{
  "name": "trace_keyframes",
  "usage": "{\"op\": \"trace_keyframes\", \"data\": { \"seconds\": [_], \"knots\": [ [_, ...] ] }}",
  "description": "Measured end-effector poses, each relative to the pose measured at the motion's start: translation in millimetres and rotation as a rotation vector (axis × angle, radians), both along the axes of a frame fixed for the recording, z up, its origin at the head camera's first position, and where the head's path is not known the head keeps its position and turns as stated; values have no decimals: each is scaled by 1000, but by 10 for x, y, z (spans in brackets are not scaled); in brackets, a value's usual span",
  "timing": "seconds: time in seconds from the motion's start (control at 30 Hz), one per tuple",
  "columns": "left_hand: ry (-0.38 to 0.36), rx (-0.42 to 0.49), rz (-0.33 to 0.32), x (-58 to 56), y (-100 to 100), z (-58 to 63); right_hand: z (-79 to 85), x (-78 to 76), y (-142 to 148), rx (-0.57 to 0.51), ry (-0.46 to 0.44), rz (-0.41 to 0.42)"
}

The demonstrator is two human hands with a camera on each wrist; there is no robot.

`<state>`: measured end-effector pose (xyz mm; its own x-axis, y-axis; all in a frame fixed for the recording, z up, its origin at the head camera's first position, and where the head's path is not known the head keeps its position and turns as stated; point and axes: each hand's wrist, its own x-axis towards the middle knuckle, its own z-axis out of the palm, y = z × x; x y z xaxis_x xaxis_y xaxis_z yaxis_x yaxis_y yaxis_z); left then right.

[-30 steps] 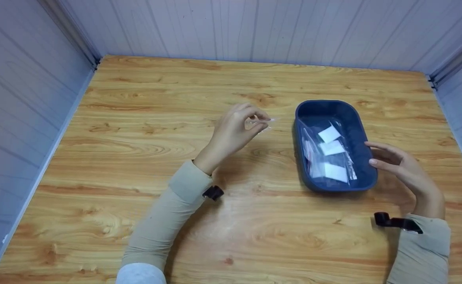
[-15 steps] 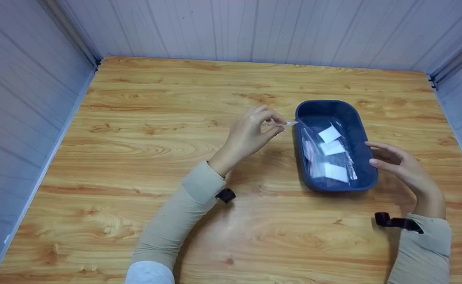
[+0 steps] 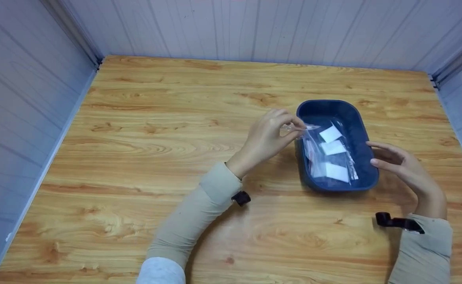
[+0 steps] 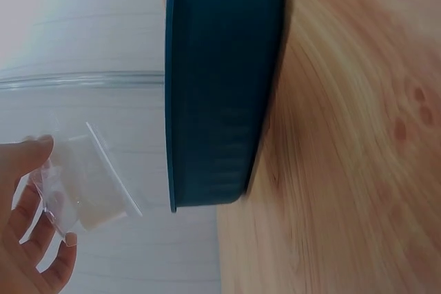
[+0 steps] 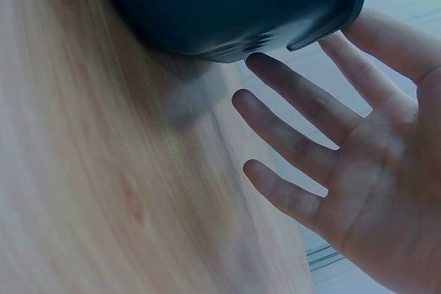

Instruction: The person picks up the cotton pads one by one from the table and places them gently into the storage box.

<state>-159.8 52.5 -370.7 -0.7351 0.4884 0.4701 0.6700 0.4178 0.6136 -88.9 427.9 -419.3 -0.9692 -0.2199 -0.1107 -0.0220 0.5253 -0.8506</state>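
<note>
My left hand (image 3: 267, 135) is at the left rim of a dark blue box (image 3: 363, 132). Between thumb and fingers it pinches a small clear plastic zip bag (image 4: 93, 177) with a pale flat piece inside. In the left wrist view the bag hangs beside the box's rim, higher than the tabletop. My right hand (image 3: 414, 175) touches the box's right rim with thumb and index finger, its other fingers (image 5: 296, 94) stretched out below. Inside the box lie several clear bags (image 3: 316, 169) and white squares (image 3: 337, 172).
The box stands on a wood-grain table (image 3: 156, 138), right of the middle. Pale panelled walls (image 3: 235, 31) enclose the table at the back and on both sides. A black strap mount (image 3: 241, 198) sits at the left wrist, another mount (image 3: 399, 223) at the right.
My left hand has moved right with the pinched bag, from over the bare table to the box's left rim. The right hand and the box have stayed in place.
</note>
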Motion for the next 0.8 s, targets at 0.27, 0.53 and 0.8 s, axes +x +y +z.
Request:
{"op": "trace_keyframes", "data": {
  "seconds": [0.27, 0.53, 0.8],
  "knots": [
    [47, 41, -53, 48, 173, -77, 5, 5, 4, -23, 1, 8],
    [30, 3, -102, 127, 316, -86, 11, -4, 2, 6, -24, -6],
    [32, -48, -147, 185, 447, -100, 2, -7, -1, 5, -4, -6]
  ]
}}
